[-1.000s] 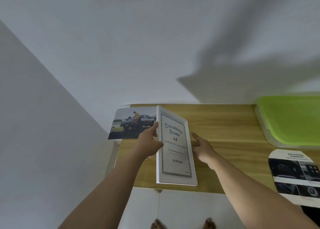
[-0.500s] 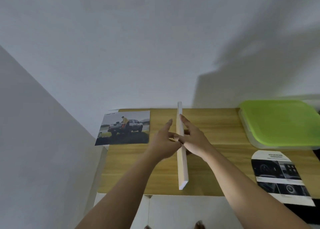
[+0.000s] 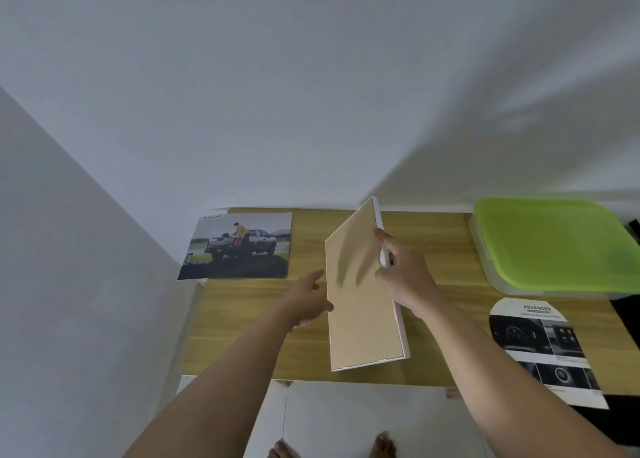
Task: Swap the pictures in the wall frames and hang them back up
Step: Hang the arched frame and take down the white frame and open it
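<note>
Head view: frame (image 3: 360, 295) tilted over the table (image 3: 242, 336), backing board facing left, long axis running away from the person, right hand (image 3: 405, 277) fingers curled round its raised right edge, left hand (image 3: 306, 301) loosely spread just beside the left edge.

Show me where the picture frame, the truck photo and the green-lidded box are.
picture frame (image 3: 360, 305): head view, on its brown backing board.
truck photo (image 3: 242, 248): head view, on the pickup in its middle.
green-lidded box (image 3: 550, 246): head view, on the middle of the lid.
</note>
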